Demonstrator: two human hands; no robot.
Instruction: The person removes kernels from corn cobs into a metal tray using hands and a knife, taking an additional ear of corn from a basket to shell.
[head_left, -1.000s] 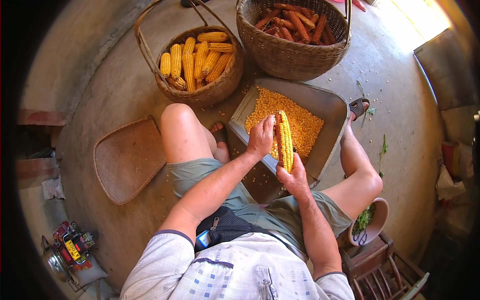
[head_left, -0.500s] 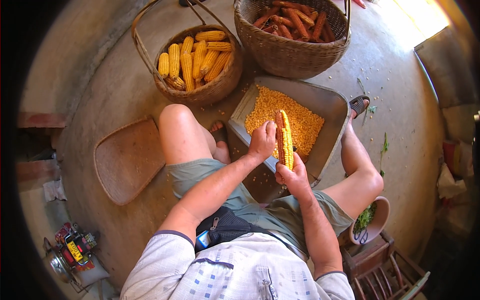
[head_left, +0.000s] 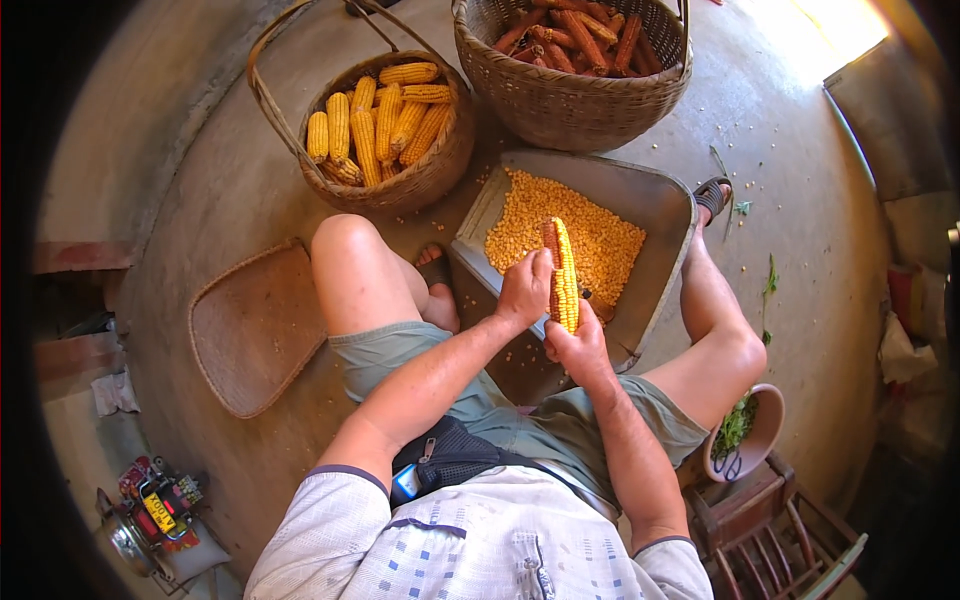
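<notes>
An ear of corn [head_left: 565, 275] stands nearly upright between my hands, yellow kernels on its right side and a bare reddish-brown strip on its left. My right hand [head_left: 582, 350] is closed around the lower end. Against the bare strip, the curled fingers and thumb of my left hand [head_left: 524, 290] press on the ear; any loose kernels under them are hidden. Below both hands sits a grey metal tub [head_left: 665, 190] between my legs, with a bed of loose yellow kernels [head_left: 610, 245] in it.
A wicker basket [head_left: 440, 165] of yellow ears stands far left; beside it, a larger basket [head_left: 570, 110] holds reddish stripped cobs. A flat woven tray [head_left: 255, 330] lies left of my knee. Right of me are a bowl of greens [head_left: 765, 430] and a wooden chair [head_left: 735, 520].
My left hand has slid slightly down the ear and covers more of the bare strip. The ear's top leans a little further left. The whole view has shifted slightly.
</notes>
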